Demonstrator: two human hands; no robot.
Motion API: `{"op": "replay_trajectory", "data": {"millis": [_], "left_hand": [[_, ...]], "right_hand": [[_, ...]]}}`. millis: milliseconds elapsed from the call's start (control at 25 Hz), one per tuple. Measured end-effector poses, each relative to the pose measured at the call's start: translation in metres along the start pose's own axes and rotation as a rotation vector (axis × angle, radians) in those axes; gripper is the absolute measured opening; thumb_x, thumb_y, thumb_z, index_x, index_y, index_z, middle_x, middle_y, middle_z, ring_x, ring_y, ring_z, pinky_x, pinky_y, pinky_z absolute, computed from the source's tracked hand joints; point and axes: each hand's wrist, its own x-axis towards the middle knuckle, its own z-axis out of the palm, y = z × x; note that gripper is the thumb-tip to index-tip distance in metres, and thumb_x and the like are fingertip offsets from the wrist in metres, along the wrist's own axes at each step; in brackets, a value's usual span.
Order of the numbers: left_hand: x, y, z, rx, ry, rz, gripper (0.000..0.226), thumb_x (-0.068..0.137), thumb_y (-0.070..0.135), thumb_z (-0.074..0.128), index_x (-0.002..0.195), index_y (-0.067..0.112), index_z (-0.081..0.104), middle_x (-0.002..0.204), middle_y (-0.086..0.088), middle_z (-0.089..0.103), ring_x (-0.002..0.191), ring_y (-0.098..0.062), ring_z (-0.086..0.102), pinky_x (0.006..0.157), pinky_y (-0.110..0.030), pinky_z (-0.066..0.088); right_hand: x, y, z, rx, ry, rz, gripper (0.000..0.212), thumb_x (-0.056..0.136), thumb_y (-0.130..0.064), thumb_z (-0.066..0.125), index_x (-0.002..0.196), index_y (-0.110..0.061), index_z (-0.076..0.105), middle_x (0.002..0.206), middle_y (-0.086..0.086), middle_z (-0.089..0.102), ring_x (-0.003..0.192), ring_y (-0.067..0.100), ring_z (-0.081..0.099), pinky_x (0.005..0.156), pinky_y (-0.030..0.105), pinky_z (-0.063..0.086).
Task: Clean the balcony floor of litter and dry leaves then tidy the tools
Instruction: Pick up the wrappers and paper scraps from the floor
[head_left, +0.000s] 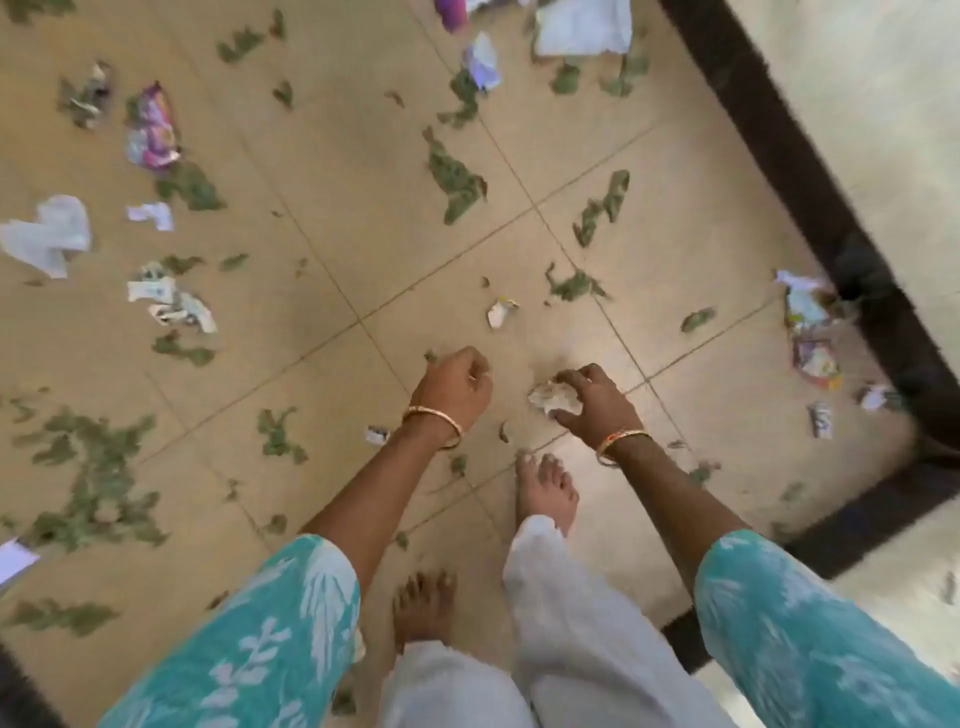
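Two hands reach down over the tiled floor (363, 171), and I go from left to right. At the far left lies a white plastic scrap (49, 234), and near it a purple wrapper (153, 127) whose long axis runs roughly toward the top of the view. Green dry leaves (454, 179) are scattered over the tiles. My left hand (457, 387) hangs above the floor with its fingers curled inward; I cannot tell if something is inside it. Just beside it, my right hand (597, 397) has its fingers bent around a crumpled pale piece of litter (553, 397), which sits at the fingertips, between thumb and the other fingers. This piece is a rough ball, so I cannot tell its direction. More wrappers (813, 332) lie by the dark border (810, 171) on the right.
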Motion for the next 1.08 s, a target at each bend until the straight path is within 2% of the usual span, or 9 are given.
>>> {"op": "replay_trajectory", "data": {"millis": [120, 240, 440, 560, 680, 760, 920, 1040, 1080], "left_hand": [[0.033, -0.028, 0.027, -0.076, 0.048, 0.031, 0.007, 0.084, 0.013, 0.062, 0.086, 0.010, 0.068, 0.081, -0.003, 0.069, 0.075, -0.021, 0.067, 0.072, -0.032, 0.054], [0.054, -0.034, 0.034, -0.202, 0.065, 0.047, 0.008, 0.083, 0.019, 0.063, 0.075, 0.020, 0.066, 0.076, 0.002, 0.070, 0.065, -0.016, 0.069, 0.065, -0.024, 0.053], [0.071, -0.020, 0.028, -0.386, 0.060, 0.089, 0.024, 0.092, 0.016, 0.058, 0.072, 0.007, 0.068, 0.069, -0.005, 0.072, 0.056, -0.014, 0.069, 0.048, -0.012, 0.044], [0.070, -0.012, 0.030, -0.428, 0.020, 0.110, 0.030, 0.095, 0.029, 0.055, 0.076, 0.010, 0.069, 0.071, -0.003, 0.073, 0.059, -0.016, 0.070, 0.048, -0.017, 0.048], [0.071, 0.004, 0.037, -0.564, -0.082, 0.059, 0.034, 0.096, 0.042, 0.048, 0.092, 0.013, 0.065, 0.082, -0.001, 0.072, 0.067, -0.018, 0.071, 0.057, -0.027, 0.056], [0.068, 0.013, 0.044, -0.673, -0.125, -0.027, 0.028, 0.096, 0.043, 0.048, 0.097, 0.017, 0.056, 0.083, -0.001, 0.068, 0.069, -0.016, 0.068, 0.061, -0.031, 0.059], [0.071, -0.002, 0.055, -0.622, 0.033, -0.029, 0.018, 0.098, 0.032, 0.049, 0.091, 0.015, 0.053, 0.068, -0.002, 0.059, 0.051, -0.015, 0.053, 0.043, -0.022, 0.045], [0.082, -0.019, 0.041, -0.606, 0.198, -0.100, 0.033, 0.096, 0.028, 0.048, 0.066, 0.016, 0.051, 0.058, 0.002, 0.044, 0.046, -0.012, 0.036, 0.044, -0.021, 0.029], [0.084, -0.022, 0.034, -0.632, 0.217, -0.162, 0.037, 0.095, 0.029, 0.048, 0.061, 0.016, 0.047, 0.055, 0.002, 0.041, 0.044, -0.011, 0.034, 0.043, -0.020, 0.027]], "right_hand": [[0.022, 0.020, 0.048, 0.001, 0.161, -0.057, 0.046, 0.080, -0.026, 0.070, 0.122, -0.013, 0.057, 0.118, 0.015, 0.048, 0.107, 0.031, 0.050, 0.080, 0.037, 0.048], [0.033, 0.027, 0.072, 0.132, 0.361, -0.117, 0.035, 0.079, -0.016, 0.071, 0.112, -0.008, 0.063, 0.102, 0.013, 0.052, 0.087, 0.026, 0.054, 0.069, 0.029, 0.043], [0.042, 0.023, 0.061, 0.461, 0.573, -0.059, 0.017, 0.074, -0.007, 0.074, 0.091, -0.012, 0.072, 0.084, 0.006, 0.063, 0.069, 0.015, 0.061, 0.065, 0.021, 0.051], [0.052, 0.009, 0.034, 0.866, 0.568, -0.030, 0.018, 0.077, -0.004, 0.072, 0.086, -0.019, 0.074, 0.083, 0.008, 0.071, 0.075, 0.021, 0.066, 0.073, 0.031, 0.056], [0.062, -0.011, 0.018, 0.983, 0.452, -0.088, 0.019, 0.076, -0.004, 0.074, 0.088, -0.017, 0.072, 0.079, 0.017, 0.070, 0.072, 0.023, 0.067, 0.071, 0.035, 0.058], [0.063, -0.028, 0.018, 1.009, 0.457, -0.073, 0.020, 0.073, -0.002, 0.076, 0.084, -0.015, 0.067, 0.071, 0.015, 0.069, 0.065, 0.025, 0.068, 0.067, 0.038, 0.058], [0.066, -0.041, 0.024, 0.893, 0.359, -0.136, 0.019, 0.079, 0.001, 0.067, 0.078, -0.017, 0.063, 0.068, 0.010, 0.067, 0.066, 0.025, 0.068, 0.071, 0.046, 0.058], [0.077, -0.033, 0.022, 0.621, 0.621, -0.174, 0.010, 0.080, -0.010, 0.067, 0.087, -0.018, 0.067, 0.088, 0.004, 0.069, 0.083, 0.017, 0.064, 0.078, 0.040, 0.056], [0.082, -0.032, 0.023, 0.487, 0.650, -0.227, 0.017, 0.081, -0.016, 0.068, 0.098, -0.016, 0.068, 0.102, 0.004, 0.067, 0.096, 0.018, 0.061, 0.085, 0.039, 0.053]]}}
